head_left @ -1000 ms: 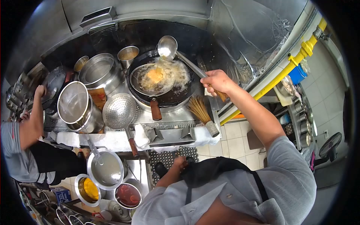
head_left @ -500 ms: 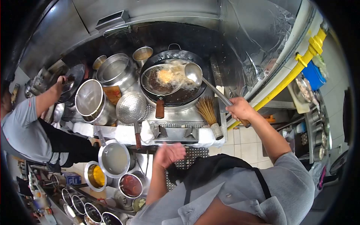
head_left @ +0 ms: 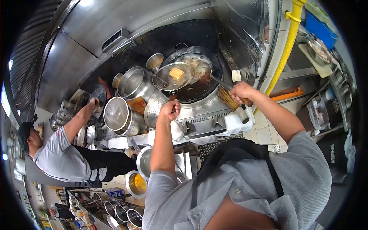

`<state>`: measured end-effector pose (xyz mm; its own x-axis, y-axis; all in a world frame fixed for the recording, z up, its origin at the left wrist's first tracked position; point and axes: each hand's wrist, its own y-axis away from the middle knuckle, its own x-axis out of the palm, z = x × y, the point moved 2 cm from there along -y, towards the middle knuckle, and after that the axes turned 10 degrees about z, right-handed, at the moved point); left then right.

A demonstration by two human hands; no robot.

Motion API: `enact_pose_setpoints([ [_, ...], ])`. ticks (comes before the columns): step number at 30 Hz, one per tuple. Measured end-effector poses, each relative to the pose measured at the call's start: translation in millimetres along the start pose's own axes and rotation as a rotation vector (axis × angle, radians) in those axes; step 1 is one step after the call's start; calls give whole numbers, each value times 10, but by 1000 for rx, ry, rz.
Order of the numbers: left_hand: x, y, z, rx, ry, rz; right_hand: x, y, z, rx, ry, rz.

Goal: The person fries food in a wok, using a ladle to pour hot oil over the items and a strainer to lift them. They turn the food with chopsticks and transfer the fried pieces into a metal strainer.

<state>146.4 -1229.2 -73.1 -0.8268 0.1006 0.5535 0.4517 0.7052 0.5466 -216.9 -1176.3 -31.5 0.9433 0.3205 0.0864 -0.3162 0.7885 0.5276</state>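
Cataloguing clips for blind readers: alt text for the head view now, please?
A person's left hand holds a strainer bearing a golden piece of food over a wok; the right hand grips a ladle. Another person stands at left.

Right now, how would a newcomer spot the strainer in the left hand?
Find the big black wok on the stove. Overlapping its left side in view is a shallow round strainer, its wooden handle in the left hand. Unlike the perforated ladle nearby, it carries one golden piece of food.
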Motion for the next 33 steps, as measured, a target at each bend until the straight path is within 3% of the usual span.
enact_pose_setpoints([
  [3, 47, 314, -69, 99, -122, -65, 179, 52, 99, 120, -284, 66],
  [4, 85, 409, -111, 130, -226, -149, 161, -60, 42, 141, -491, 191],
  [5, 96, 491, -156, 161, -329, -235, 106, -128, 45, 148, -487, 189],
  [7, 56, 605, -215, 143, -412, -309, 83, -205, 78, 266, -969, 318],
  [11, 3, 728, -175, 178, -474, -365, 145, -7, 288, 198, -1030, 317],
  [23, 54, 276, 220, 107, -458, -216, 440, 105, 1049, 20, -604, 248],
  [31, 206, 237, 268, 79, -417, -249, 566, -187, 1164, -61, -423, 267],
  [33, 198, 245, 254, 83, -408, -247, 707, -71, 1179, -62, -378, 158],
])
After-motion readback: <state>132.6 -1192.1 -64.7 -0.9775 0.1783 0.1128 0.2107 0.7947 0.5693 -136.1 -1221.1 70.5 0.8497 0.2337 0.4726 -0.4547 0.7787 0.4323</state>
